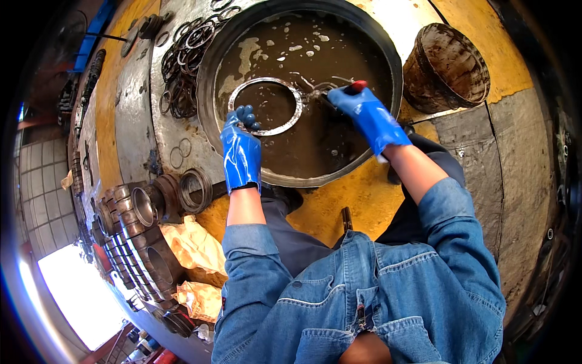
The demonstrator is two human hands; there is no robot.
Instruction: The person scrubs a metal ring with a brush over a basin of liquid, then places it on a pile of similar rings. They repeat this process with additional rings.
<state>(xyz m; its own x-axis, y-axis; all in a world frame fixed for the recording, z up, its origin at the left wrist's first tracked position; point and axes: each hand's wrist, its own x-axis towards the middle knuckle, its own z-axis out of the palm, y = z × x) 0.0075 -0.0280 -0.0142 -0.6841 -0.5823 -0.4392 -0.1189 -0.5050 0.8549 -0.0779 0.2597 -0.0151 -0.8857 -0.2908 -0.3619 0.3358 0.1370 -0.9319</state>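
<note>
My left hand (241, 142), in a blue rubber glove, is closed on the near left rim of a shiny metal ring (296, 115). The ring is tilted over a wide round black tub (208, 91) of murky brown liquid (315, 148). My right hand (364, 112), gloved the same way, grips a tool with a red end (357, 87). The tool's far part is blurred close to the ring's right rim, so its exact kind is unclear. Splashes and patches of foam show on the liquid.
Left of the tub lies a heap of dark rings (185, 64). Rows of metal cylinders (130, 233) stand at the lower left beside crumpled brown paper (195, 242). A dirty bucket (445, 70) leans at the right. Worn yellow and grey flooring (464, 145) surrounds the tub.
</note>
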